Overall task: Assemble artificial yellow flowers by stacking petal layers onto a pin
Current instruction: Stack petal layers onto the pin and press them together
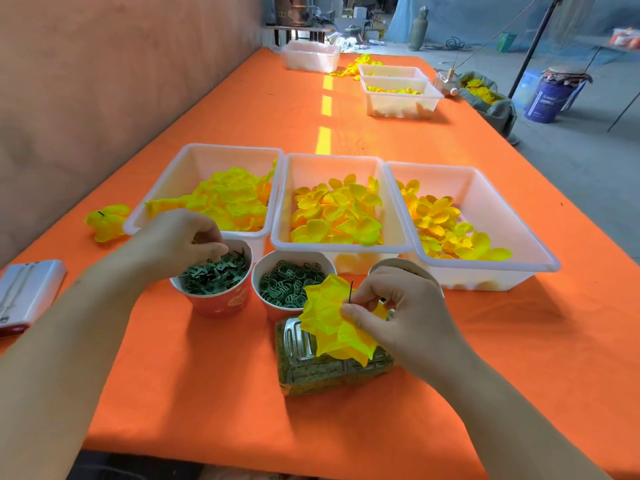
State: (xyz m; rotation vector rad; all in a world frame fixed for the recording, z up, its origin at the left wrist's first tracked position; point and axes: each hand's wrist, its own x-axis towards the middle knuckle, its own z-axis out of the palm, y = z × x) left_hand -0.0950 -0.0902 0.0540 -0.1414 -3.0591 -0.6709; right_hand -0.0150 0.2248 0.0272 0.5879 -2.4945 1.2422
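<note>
Right grip [398,306]: thumb and fingers pinched narrow on a thin dark pin [351,292], stacked yellow petal layers [334,320] gathered around it; pin's long axis near upright, free tip above the fingers.

Left grip [183,242]: fingertips [216,249] closed to a narrow pinch, dipped into the left paper cup [216,299] of dark green, jagged leaf-like pieces [216,273]; whether one is caught between them cannot be told.

Key relation, as judged: the next green piece lies well left of the pin and slightly beyond it; the left grip is nearer and would carry it rightward onto the tip.

Between the grips: second cup [273,311] of thin green rings [289,280].

Under the right grip: clear ribbed container [311,372] of olive granular stuff.

Beyond both grips: three white translucent plastic tubs [277,202] of soft, crinkled fabric petals.

Counter [207,393]: matte orange cloth.
</note>
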